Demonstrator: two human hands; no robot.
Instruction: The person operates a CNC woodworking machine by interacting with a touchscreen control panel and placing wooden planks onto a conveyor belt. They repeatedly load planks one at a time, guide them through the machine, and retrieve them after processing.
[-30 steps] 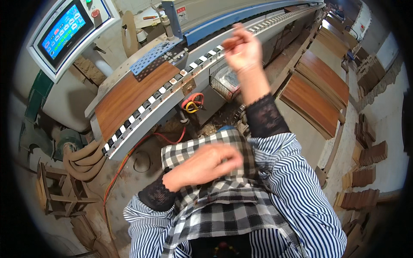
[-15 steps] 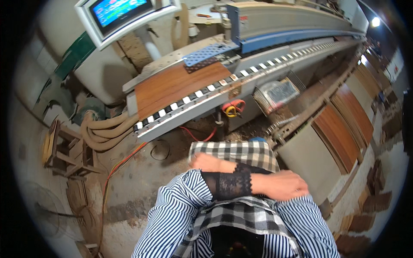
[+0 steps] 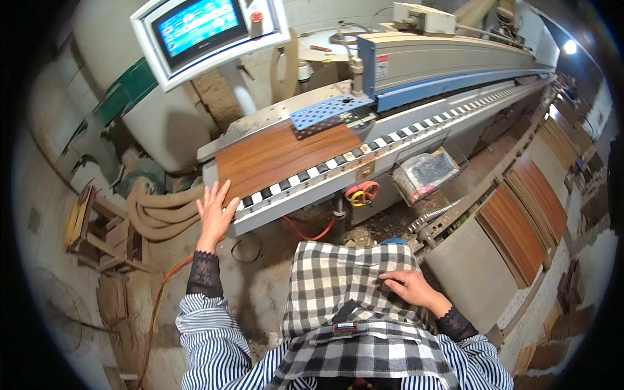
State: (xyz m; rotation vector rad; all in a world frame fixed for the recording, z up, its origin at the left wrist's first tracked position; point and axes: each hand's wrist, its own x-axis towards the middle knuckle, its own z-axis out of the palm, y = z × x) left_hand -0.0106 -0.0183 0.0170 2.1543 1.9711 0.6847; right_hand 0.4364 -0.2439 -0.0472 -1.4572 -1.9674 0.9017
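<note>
My left hand (image 3: 215,214) is open, fingers spread, at the near left corner of a brown wood-grain board (image 3: 286,156). Its fingertips appear to touch the board's end. The board lies flat on the machine bed, beside a feed track (image 3: 315,171) of black and white pads. At its far right end the board meets a blue perforated plate (image 3: 330,112). My right hand (image 3: 413,288) rests over the black-and-white checked apron (image 3: 351,279) on my lap. Its fingers are stretched out and nothing shows in them.
A control screen (image 3: 201,29) in a white frame stands at the back left. Orange-handled scissors (image 3: 361,194) hang on the machine's front. Stacked brown boards (image 3: 513,234) lie at the right. Thick hoses (image 3: 162,211) and a wooden stool (image 3: 107,231) are at the left.
My crossed forearms have come apart. The left hand has moved out left to the board's end, and the right hand has drawn back over the apron. The view has shifted slightly.
</note>
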